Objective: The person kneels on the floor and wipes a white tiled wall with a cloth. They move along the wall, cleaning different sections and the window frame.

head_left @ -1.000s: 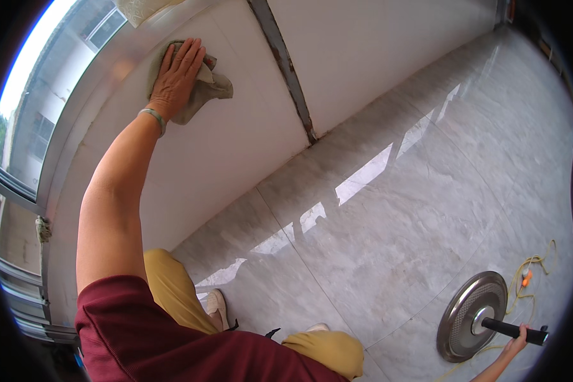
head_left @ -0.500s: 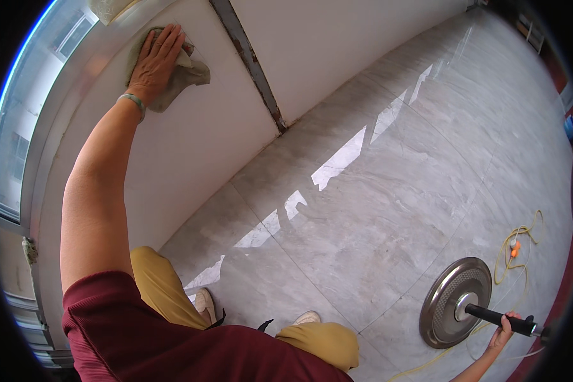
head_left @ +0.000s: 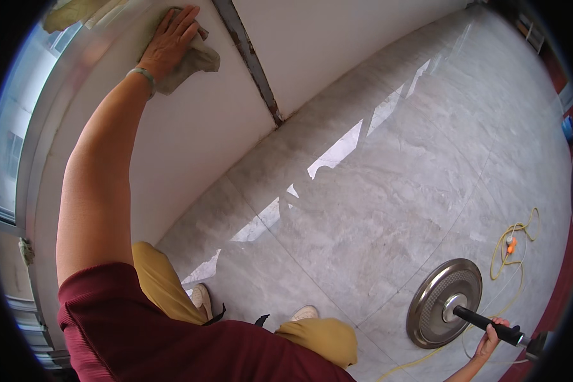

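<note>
Cloth point(head_left: 204, 60) partly hidden under left hand point(head_left: 170, 46), pole point(head_left: 476, 316) indistinct beyond right hand point(head_left: 488, 341)

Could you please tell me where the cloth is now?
In the head view, the cloth is at the upper left, under the left hand on the white panel, left of the dark strip.

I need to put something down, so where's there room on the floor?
The grey floor looks bare between the white wall and the round metal base. It's crowded around that base: right hand, black pole, yellow cord.
</note>
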Motion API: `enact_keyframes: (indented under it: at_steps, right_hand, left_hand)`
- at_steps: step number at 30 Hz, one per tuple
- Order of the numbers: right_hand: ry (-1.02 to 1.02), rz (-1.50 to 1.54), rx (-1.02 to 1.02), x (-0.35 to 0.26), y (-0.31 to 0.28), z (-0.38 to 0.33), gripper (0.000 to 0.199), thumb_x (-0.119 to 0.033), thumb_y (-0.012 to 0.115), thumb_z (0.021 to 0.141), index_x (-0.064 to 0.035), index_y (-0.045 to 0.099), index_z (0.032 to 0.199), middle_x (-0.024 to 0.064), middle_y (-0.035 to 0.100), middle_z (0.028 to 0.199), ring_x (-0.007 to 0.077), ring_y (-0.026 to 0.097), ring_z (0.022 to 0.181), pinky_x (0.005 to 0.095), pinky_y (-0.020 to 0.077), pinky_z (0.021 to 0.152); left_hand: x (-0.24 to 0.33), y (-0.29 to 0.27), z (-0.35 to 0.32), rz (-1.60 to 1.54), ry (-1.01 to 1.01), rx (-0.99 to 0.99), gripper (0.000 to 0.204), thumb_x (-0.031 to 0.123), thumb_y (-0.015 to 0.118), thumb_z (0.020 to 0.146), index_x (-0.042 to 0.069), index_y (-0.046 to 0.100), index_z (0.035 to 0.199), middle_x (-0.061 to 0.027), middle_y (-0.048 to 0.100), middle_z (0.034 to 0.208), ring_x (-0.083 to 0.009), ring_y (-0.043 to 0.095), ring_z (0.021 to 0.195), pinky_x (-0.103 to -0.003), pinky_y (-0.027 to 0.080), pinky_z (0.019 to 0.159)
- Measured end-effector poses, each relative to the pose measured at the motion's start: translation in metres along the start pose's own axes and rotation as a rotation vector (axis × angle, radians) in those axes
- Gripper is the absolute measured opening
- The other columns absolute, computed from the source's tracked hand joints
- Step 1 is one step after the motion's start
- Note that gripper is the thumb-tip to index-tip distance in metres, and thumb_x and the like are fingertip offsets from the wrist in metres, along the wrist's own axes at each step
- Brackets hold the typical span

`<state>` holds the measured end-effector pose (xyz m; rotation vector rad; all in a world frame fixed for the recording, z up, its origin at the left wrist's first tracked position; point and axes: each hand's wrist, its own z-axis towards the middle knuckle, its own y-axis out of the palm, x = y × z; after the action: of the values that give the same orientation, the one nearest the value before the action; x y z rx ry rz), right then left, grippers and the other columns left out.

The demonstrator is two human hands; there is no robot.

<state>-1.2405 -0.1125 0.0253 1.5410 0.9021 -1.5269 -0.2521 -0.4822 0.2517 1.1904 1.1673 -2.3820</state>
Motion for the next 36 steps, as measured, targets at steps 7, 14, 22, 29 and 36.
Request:
enact_keyframes:
  at_steps: [7, 14, 22, 29, 36]
  right_hand:
    - [-0.047, 0.013, 0.097, 0.0, 0.007, 0.001, 0.042, 0.008, 0.064, 0.069, -0.01, 0.051, 0.105, 0.0036, 0.048, 0.096, 0.019, 0.049, 0.096, 0.0315, 0.0382, 0.1]
    - [-0.026, 0.048, 0.238, 0.023, -0.008, 0.013, 0.047, 0.01, 0.065, 0.069, -0.0087, 0.055, 0.111, 0.0064, 0.058, 0.108, 0.0193, 0.055, 0.105, 0.0328, 0.04, 0.104]
    - [-0.309, -0.19, 0.834, 0.019, -0.017, 0.024, 0.039, 0.004, 0.067, 0.07, -0.0021, 0.059, 0.108, 0.0066, 0.06, 0.099, 0.0215, 0.059, 0.09, 0.0339, 0.0485, 0.086]
    - [-0.274, -0.325, 1.279, -0.036, 0.109, 0.046, 0.052, -0.018, 0.085, 0.07, 0.0041, 0.055, 0.107, 0.0155, 0.066, 0.101, 0.0291, 0.065, 0.089, 0.0395, 0.0488, 0.087]
    - [-0.191, -0.336, 1.335, -0.052, 0.086, 0.059, 0.064, -0.01, 0.085, 0.071, 0.0028, 0.045, 0.12, 0.0165, 0.061, 0.115, 0.0299, 0.064, 0.102, 0.041, 0.0502, 0.092]
  left_hand:
    - [0.023, 0.009, -0.006, 0.002, -0.117, 0.005, 0.04, 0.004, 0.046, 0.091, 0.004, 0.044, 0.131, -0.011, 0.029, 0.158, -0.0279, 0.024, 0.148, -0.046, 0.022, 0.123]
    - [0.027, -0.015, -0.096, 0.036, -0.191, -0.135, 0.051, 0.007, 0.048, 0.09, 0.01, 0.045, 0.141, -0.0072, 0.028, 0.159, -0.0238, 0.024, 0.148, -0.04, 0.022, 0.122]
    - [0.029, -0.038, -0.204, -0.039, -0.293, -0.108, 0.05, 0.006, 0.05, 0.091, 0.009, 0.048, 0.14, -0.0041, 0.032, 0.159, -0.0217, 0.029, 0.147, -0.039, 0.033, 0.113]
    - [0.001, -0.067, -0.331, 0.106, -0.472, -0.287, 0.049, 0.0, 0.048, 0.096, 0.009, 0.039, 0.144, -0.0058, 0.024, 0.162, -0.0254, 0.021, 0.15, -0.045, 0.033, 0.116]
    - [0.014, -0.081, -0.458, 0.0, -0.747, -0.246, 0.044, 0.007, 0.048, 0.1, 0.003, 0.042, 0.143, -0.0152, 0.034, 0.156, -0.0313, 0.033, 0.144, -0.044, 0.035, 0.116]
